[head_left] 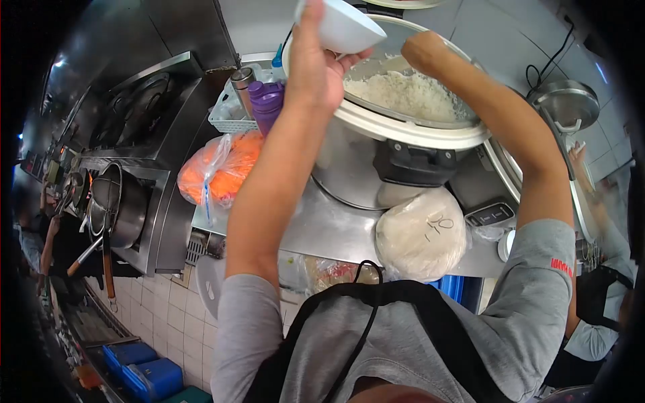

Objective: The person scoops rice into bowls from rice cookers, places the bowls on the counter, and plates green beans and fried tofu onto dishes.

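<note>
My left hand (326, 77) is raised beside the rice cooker, its fingers wrapped round a white bowl (346, 27) that is tilted. Over the open rice cooker (356, 158), my right hand (424, 54) is closed in a fist. A pale, flat end of what looks like a rice paddle (396, 64) shows just below that fist; its handle is hidden in my fingers. White rice (403, 94) fills the part of the pot that I can see. The bowl's inside is turned away from my view.
A purple bottle (266, 104), a bag of shredded orange food (225, 168) and a wrapped pale bundle (423, 232) crowd the steel counter (322, 232). A second cooker (490, 215) stands at right. Stoves with a wok strainer (107, 195) are at left; other people work at both sides.
</note>
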`<control>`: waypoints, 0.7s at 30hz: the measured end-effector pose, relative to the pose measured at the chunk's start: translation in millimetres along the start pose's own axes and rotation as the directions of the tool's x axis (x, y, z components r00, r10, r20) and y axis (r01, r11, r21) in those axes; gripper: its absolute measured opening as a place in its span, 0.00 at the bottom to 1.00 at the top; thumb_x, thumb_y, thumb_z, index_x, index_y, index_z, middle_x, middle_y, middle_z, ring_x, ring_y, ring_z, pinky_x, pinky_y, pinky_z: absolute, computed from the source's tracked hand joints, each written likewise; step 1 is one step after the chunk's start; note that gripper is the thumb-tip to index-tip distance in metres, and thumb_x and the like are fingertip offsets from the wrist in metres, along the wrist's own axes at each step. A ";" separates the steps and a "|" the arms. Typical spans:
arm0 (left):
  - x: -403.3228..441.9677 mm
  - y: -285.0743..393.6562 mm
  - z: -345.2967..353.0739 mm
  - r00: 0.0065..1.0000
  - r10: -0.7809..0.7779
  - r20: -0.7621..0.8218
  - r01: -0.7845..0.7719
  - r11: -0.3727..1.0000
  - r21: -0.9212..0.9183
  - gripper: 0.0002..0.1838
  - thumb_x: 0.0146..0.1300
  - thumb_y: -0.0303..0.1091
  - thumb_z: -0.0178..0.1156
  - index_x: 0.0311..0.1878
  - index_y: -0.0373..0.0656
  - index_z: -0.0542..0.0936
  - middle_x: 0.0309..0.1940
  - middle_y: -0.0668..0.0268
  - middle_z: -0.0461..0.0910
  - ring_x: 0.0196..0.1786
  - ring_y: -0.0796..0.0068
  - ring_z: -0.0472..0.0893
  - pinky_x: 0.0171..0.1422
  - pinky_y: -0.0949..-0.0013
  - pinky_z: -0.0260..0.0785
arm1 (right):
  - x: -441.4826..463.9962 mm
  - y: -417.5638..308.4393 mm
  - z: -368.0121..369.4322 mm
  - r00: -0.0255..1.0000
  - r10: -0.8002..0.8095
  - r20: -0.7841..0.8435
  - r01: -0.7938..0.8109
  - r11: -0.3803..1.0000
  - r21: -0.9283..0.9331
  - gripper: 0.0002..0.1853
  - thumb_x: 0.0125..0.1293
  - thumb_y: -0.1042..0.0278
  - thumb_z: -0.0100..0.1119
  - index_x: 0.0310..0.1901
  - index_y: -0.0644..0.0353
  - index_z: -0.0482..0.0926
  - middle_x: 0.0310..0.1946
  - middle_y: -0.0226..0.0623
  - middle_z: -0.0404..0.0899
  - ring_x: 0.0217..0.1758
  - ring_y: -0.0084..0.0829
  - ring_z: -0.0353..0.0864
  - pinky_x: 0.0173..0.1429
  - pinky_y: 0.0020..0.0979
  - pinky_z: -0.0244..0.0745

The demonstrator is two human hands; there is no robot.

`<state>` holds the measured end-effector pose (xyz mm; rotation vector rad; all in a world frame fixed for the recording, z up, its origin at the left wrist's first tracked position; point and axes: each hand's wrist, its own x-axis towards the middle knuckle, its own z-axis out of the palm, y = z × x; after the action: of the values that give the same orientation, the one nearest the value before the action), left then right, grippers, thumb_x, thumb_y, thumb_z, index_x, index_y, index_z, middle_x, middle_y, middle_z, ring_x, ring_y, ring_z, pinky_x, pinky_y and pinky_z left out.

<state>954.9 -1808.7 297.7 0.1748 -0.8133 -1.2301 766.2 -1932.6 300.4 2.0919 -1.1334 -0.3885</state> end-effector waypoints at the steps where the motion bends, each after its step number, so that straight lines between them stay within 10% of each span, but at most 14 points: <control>1: 1.9 -2.4 3.1 0.999 0.005 -0.031 -0.002 0.997 0.082 0.29 0.64 0.53 0.53 0.62 0.46 0.63 0.54 0.60 0.72 0.56 0.61 0.74 0.54 0.59 0.70 | 13.7 -2.9 16.9 0.999 -0.049 -0.007 0.049 0.998 -0.039 0.07 0.53 0.71 0.55 0.28 0.56 0.84 0.32 0.37 0.83 0.37 0.39 0.83 0.36 0.38 0.78; 6: -3.5 -4.4 13.7 0.982 0.187 0.001 -0.183 0.959 0.216 0.29 0.61 0.42 0.61 0.60 0.40 0.63 0.51 0.62 0.71 0.53 0.71 0.73 0.57 0.67 0.66 | 39.9 -18.5 46.3 0.928 -0.356 0.112 0.372 0.908 -0.193 0.08 0.51 0.71 0.58 0.32 0.55 0.85 0.33 0.37 0.84 0.38 0.38 0.84 0.37 0.37 0.80; 21: -3.6 2.6 20.4 0.971 0.241 0.000 -0.231 0.930 0.287 0.29 0.61 0.44 0.62 0.57 0.34 0.64 0.47 0.61 0.73 0.49 0.74 0.73 0.54 0.72 0.66 | -5.3 -38.9 -1.5 0.892 -0.381 0.245 0.291 0.896 0.334 0.14 0.58 0.58 0.53 0.35 0.57 0.83 0.35 0.43 0.82 0.43 0.43 0.81 0.47 0.42 0.74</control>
<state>943.5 -1798.5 312.0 0.3228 -0.9506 -0.8771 787.5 -1913.6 273.4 2.5690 -1.0386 -0.7773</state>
